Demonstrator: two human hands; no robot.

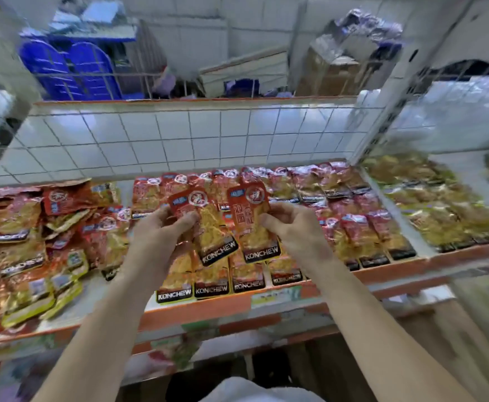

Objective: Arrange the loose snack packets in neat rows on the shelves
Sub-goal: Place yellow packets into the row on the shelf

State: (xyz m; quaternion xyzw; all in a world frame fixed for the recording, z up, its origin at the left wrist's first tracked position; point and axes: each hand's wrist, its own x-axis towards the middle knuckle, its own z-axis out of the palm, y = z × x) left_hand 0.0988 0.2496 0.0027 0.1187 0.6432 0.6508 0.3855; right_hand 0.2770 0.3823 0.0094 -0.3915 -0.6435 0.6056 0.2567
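My left hand (162, 230) grips a red and yellow KONCHEW snack packet (208, 227) above the shelf's middle. Right beside it my right hand (292, 224) pinches a second packet of the same kind (255, 224) by its right edge. Both packets are held upright, labels facing me, nearly touching. Under them lie neat rows of matching packets (324, 216), reaching from the shelf's middle to the right. A loose heap of packets (31, 250) covers the left part of the shelf.
The shelf has an orange front edge (237, 309) and a white wire grid back (179, 134). A divider separates a right compartment of yellow-green packets (440, 204). Blue crates (69, 71) and cardboard boxes (333, 74) stand behind the grid.
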